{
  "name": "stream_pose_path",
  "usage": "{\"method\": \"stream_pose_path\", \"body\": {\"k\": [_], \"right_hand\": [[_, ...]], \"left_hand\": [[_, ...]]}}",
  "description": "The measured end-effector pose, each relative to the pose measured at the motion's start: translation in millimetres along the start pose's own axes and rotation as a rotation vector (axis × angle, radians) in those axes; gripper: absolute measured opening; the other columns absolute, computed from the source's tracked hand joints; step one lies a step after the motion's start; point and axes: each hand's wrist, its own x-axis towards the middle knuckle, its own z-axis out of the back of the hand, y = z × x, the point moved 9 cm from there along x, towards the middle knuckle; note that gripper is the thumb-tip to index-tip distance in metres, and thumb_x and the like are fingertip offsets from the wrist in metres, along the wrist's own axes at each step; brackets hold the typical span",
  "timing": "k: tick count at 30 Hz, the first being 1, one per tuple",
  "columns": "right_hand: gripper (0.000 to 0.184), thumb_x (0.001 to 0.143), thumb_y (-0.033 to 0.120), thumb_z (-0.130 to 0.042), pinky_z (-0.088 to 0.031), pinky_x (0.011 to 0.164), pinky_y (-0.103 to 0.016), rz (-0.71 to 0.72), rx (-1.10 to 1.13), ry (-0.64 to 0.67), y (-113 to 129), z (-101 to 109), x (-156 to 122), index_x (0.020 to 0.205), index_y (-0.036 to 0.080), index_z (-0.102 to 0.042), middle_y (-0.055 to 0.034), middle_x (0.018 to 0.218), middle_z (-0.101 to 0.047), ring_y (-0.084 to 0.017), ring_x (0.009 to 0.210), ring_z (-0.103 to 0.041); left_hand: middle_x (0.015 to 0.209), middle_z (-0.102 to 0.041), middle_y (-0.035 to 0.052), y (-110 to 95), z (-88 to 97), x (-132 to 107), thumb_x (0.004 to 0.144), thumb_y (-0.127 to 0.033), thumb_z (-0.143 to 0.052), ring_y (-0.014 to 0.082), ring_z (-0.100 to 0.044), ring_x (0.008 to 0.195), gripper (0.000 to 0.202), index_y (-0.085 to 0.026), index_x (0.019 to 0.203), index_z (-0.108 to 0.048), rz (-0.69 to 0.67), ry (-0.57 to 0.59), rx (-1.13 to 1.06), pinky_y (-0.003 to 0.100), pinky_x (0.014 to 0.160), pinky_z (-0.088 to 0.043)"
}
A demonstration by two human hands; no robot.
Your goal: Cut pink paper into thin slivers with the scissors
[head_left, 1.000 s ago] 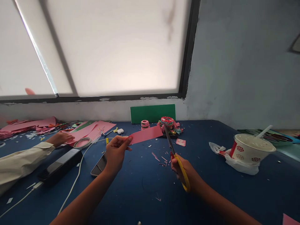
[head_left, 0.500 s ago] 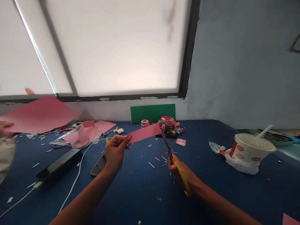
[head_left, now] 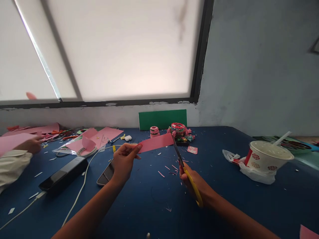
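A pink paper strip is pinched by one end between the thumb and fingers of my left hand. It stretches to the right above the table. My right hand grips yellow-handled scissors, whose dark blades point up and meet the strip's far end. Whether the blades are apart is hard to tell. Below the blades, thin pink paper slivers lie scattered. A phone lies partly hidden behind my left wrist. Behind the strip stand a small pink coiled roll and a multicoloured paper bundle.
A lidded cup with a straw stands on the right in a plastic bag. At left are a black box-shaped device with a white cable, pink sheets and another person's hand. A green board leans on the wall.
The other person's hand at left has moved right and down, and the large pink sheet it carries has come lower. The tuft at my strip's far end no longer shows; my hands have barely moved.
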Motion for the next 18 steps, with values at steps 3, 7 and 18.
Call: {"method": "stream_pose_path", "body": {"k": [3, 7, 18], "right_hand": [[0.057, 0.074, 0.076, -0.025, -0.031, 0.047, -0.023, 0.009, -0.001, -0.012, 1, 1, 0, 0.084, 0.021, -0.039, 0.0033, 0.064, -0.040, -0.012, 0.050, -0.035], [0.058, 0.073, 0.075, -0.027, -0.031, 0.046, -0.023, -0.009, 0.013, -0.016, 2, 1, 0, 0.084, 0.020, -0.041, 0.0034, 0.062, -0.041, -0.012, 0.050, -0.036], [0.056, 0.074, 0.074, -0.031, -0.031, 0.044, -0.022, -0.023, 0.010, -0.079, 9, 13, 0, 0.071, 0.020, -0.046, 0.0038, 0.056, -0.042, -0.011, 0.047, -0.041]], "left_hand": [[0.062, -0.061, -0.0022, -1, 0.0, 0, 0.058, -0.028, -0.075, 0.0073, -0.052, 0.046, 0.020, -0.016, 0.061, -0.060, -0.005, 0.000, 0.027, 0.020, 0.043, -0.050], [0.061, -0.060, -0.0023, -2, -0.3, 0, 0.059, -0.029, -0.075, 0.0077, -0.053, 0.046, 0.019, -0.016, 0.062, -0.060, -0.014, 0.007, 0.040, 0.020, 0.043, -0.050], [0.062, -0.061, -0.0021, -1, 0.7, 0, 0.058, -0.030, -0.075, 0.0079, -0.053, 0.046, 0.021, -0.016, 0.063, -0.060, -0.013, -0.003, 0.030, 0.021, 0.043, -0.050]]}}
